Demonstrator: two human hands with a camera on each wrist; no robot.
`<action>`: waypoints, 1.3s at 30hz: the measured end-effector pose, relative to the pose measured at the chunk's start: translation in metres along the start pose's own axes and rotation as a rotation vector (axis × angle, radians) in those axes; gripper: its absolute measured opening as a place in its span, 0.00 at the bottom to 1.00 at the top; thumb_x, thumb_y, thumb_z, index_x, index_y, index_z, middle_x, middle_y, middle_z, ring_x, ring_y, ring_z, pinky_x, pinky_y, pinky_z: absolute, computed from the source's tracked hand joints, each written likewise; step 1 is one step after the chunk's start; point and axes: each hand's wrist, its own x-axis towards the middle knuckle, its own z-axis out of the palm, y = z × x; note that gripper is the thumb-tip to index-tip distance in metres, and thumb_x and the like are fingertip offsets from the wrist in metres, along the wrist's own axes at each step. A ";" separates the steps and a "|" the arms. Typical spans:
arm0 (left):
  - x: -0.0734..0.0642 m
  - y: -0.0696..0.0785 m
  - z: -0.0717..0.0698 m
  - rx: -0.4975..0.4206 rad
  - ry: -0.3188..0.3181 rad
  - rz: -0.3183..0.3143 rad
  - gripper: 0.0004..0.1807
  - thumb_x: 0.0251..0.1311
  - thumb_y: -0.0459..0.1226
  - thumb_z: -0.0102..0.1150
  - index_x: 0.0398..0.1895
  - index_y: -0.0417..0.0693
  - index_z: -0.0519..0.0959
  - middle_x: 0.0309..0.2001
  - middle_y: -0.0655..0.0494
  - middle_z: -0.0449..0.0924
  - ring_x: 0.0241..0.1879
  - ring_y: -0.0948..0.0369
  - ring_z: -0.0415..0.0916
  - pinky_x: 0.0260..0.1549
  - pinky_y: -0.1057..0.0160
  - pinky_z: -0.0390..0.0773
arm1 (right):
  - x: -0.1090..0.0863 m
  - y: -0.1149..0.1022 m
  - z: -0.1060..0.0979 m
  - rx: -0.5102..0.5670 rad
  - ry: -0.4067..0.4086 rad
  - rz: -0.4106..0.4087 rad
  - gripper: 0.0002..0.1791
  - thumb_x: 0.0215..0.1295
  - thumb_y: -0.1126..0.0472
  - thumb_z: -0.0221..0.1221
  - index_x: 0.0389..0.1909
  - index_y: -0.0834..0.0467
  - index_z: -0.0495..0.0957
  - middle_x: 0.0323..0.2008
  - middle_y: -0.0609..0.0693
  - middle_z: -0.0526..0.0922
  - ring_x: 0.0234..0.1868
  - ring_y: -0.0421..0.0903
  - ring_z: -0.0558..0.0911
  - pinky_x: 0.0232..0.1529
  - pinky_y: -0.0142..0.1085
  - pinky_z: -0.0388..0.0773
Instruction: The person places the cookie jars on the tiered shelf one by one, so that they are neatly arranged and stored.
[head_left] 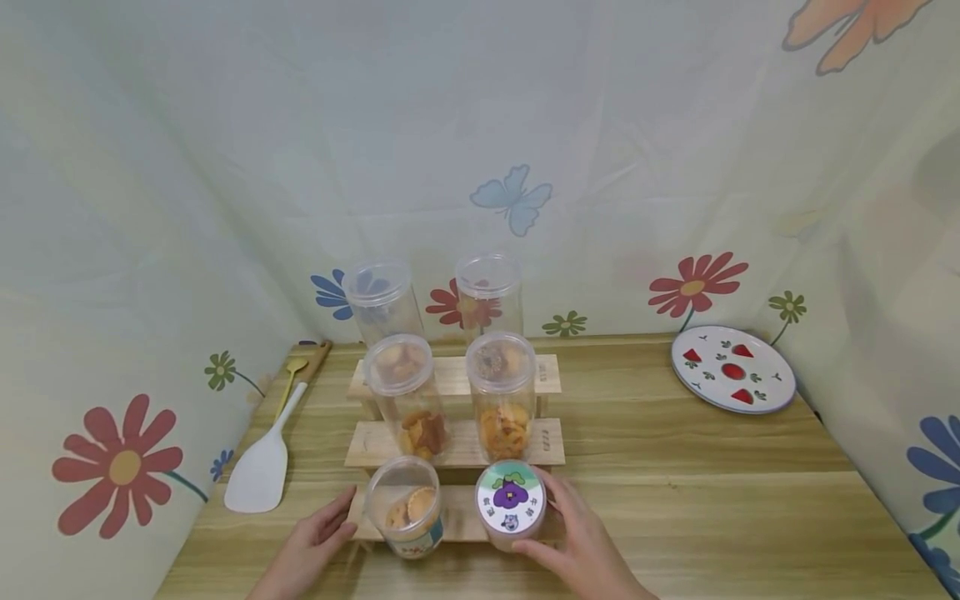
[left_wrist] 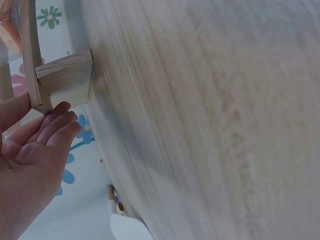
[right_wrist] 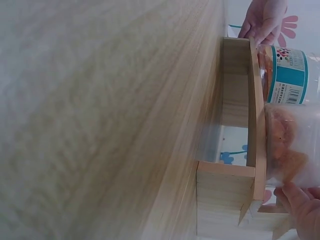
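A three-step wooden rack (head_left: 457, 450) stands on the table. My left hand (head_left: 311, 537) holds the left end of its lowest step; in the left wrist view the hand (left_wrist: 37, 155) has the board's end (left_wrist: 42, 102) between thumb and fingers. On that step's right side is a jar with a purple flower on its lid (head_left: 512, 498). Around this jar's right side, my right hand (head_left: 581, 542) grips it with thumb in front. Orange-brown pieces show through the jar's wall (right_wrist: 290, 145) in the right wrist view. Beside it sits a clear cookie jar (head_left: 405, 508) with a teal label.
Two taller snack jars (head_left: 420, 400) (head_left: 502, 400) stand on the middle step, and two clear jars (head_left: 386, 304) (head_left: 489, 292) on the top one. A white spatula (head_left: 258, 471) and a yellow spoon (head_left: 292, 375) lie left. A strawberry-patterned plate (head_left: 772, 379) is at the back right.
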 end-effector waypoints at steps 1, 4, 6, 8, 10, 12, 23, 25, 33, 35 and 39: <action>0.000 0.000 0.000 0.002 0.004 0.000 0.31 0.70 0.34 0.51 0.67 0.21 0.54 0.68 0.29 0.52 0.64 0.39 0.57 0.53 0.75 0.67 | 0.000 0.000 0.000 -0.002 -0.005 0.008 0.49 0.48 0.45 0.72 0.71 0.45 0.59 0.64 0.41 0.66 0.63 0.43 0.68 0.58 0.37 0.71; 0.001 0.001 0.000 0.005 0.011 0.002 0.31 0.70 0.33 0.51 0.67 0.21 0.54 0.68 0.29 0.53 0.64 0.39 0.58 0.52 0.75 0.67 | 0.001 0.000 0.000 -0.009 -0.017 0.030 0.50 0.49 0.44 0.71 0.72 0.46 0.58 0.65 0.43 0.66 0.63 0.44 0.68 0.59 0.38 0.71; 0.001 0.000 0.000 0.003 0.009 0.000 0.31 0.70 0.34 0.51 0.67 0.21 0.54 0.68 0.29 0.53 0.64 0.39 0.58 0.52 0.76 0.67 | 0.001 0.000 0.000 -0.019 -0.020 0.030 0.50 0.49 0.43 0.71 0.72 0.46 0.58 0.65 0.44 0.66 0.63 0.44 0.68 0.58 0.39 0.71; 0.001 0.000 0.000 0.008 0.006 -0.004 0.31 0.70 0.34 0.51 0.68 0.22 0.54 0.68 0.30 0.53 0.64 0.39 0.58 0.53 0.75 0.67 | 0.000 0.001 0.000 -0.033 -0.014 0.012 0.51 0.50 0.42 0.70 0.73 0.48 0.57 0.66 0.46 0.66 0.63 0.45 0.69 0.58 0.40 0.71; 0.001 -0.001 0.000 0.008 0.001 -0.013 0.32 0.70 0.35 0.51 0.68 0.22 0.54 0.69 0.30 0.52 0.64 0.40 0.57 0.53 0.75 0.66 | -0.001 0.002 0.001 -0.041 -0.011 -0.001 0.52 0.50 0.42 0.70 0.74 0.50 0.55 0.67 0.47 0.65 0.62 0.46 0.70 0.57 0.41 0.72; 0.001 -0.001 0.000 0.011 -0.001 -0.017 0.32 0.70 0.35 0.52 0.68 0.22 0.54 0.69 0.31 0.53 0.64 0.40 0.57 0.54 0.74 0.67 | -0.002 0.003 0.001 -0.056 -0.012 -0.014 0.53 0.52 0.41 0.68 0.75 0.51 0.53 0.67 0.49 0.65 0.61 0.48 0.71 0.57 0.43 0.73; 0.001 0.001 0.003 0.008 0.011 0.019 0.31 0.70 0.33 0.52 0.67 0.20 0.55 0.67 0.28 0.54 0.64 0.38 0.58 0.52 0.77 0.66 | -0.006 0.000 -0.002 -0.093 -0.051 0.000 0.55 0.57 0.40 0.64 0.77 0.52 0.42 0.72 0.52 0.56 0.65 0.49 0.67 0.58 0.47 0.70; 0.001 0.003 0.003 0.020 0.010 0.021 0.31 0.70 0.33 0.52 0.66 0.20 0.55 0.67 0.27 0.54 0.63 0.38 0.58 0.52 0.76 0.66 | -0.007 0.000 -0.004 -0.139 -0.059 0.004 0.54 0.58 0.38 0.62 0.77 0.51 0.42 0.72 0.51 0.55 0.65 0.49 0.66 0.59 0.47 0.70; 0.000 0.007 0.000 0.203 0.028 0.035 0.29 0.70 0.36 0.52 0.66 0.24 0.60 0.66 0.32 0.61 0.63 0.40 0.61 0.57 0.66 0.68 | -0.011 -0.008 -0.029 -0.203 -0.054 0.040 0.36 0.71 0.43 0.52 0.75 0.47 0.52 0.70 0.44 0.61 0.65 0.48 0.68 0.57 0.48 0.72; 0.000 0.007 -0.001 0.279 0.039 0.035 0.30 0.70 0.39 0.53 0.67 0.27 0.62 0.65 0.35 0.64 0.63 0.42 0.62 0.59 0.59 0.68 | -0.012 -0.009 -0.038 -0.240 -0.024 0.042 0.33 0.71 0.44 0.53 0.73 0.46 0.56 0.68 0.41 0.64 0.64 0.45 0.69 0.57 0.48 0.72; 0.001 0.007 -0.003 0.388 0.042 0.056 0.30 0.69 0.41 0.55 0.67 0.30 0.63 0.62 0.37 0.69 0.61 0.41 0.65 0.58 0.45 0.67 | -0.013 -0.007 -0.057 -0.340 0.038 -0.024 0.31 0.71 0.49 0.55 0.72 0.48 0.60 0.67 0.40 0.66 0.64 0.43 0.67 0.58 0.48 0.71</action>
